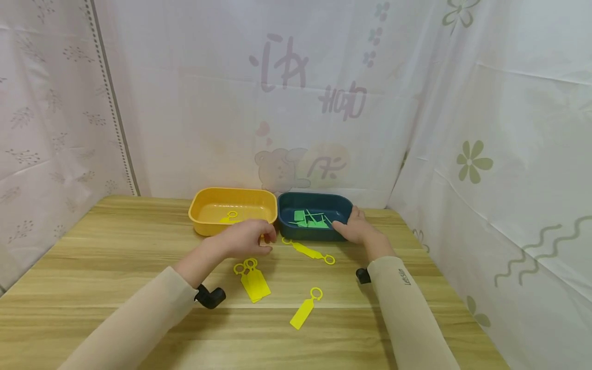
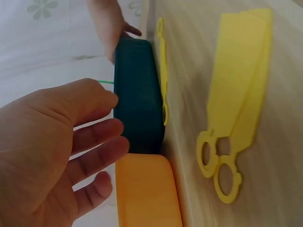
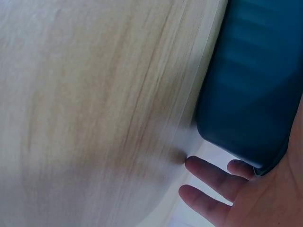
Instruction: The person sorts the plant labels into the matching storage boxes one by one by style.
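Observation:
My left hand (image 1: 247, 238) hovers over the table by the front right corner of the yellow bin (image 1: 199, 226), fingers loosely bent and holding nothing. At the right end of the dark teal bin (image 1: 314, 235), my right hand (image 1: 358, 227) grips the rim, thumb at the front corner and fingers round the outer end. Overlapping yellow ring tags (image 1: 256, 284) lie below my left hand. In front of the teal bin lie more yellow tags (image 1: 307, 251) with rings at both ends. A single yellow tag (image 1: 302, 312) lies nearer. Green flat pieces (image 1: 314, 224) are inside the teal bin.
The two bins stand side by side near the back edge of the wooden table (image 1: 139, 246). A yellow tag (image 1: 229, 217) lies in the yellow bin. Printed curtains (image 1: 194, 118) hang behind the table and along both sides.

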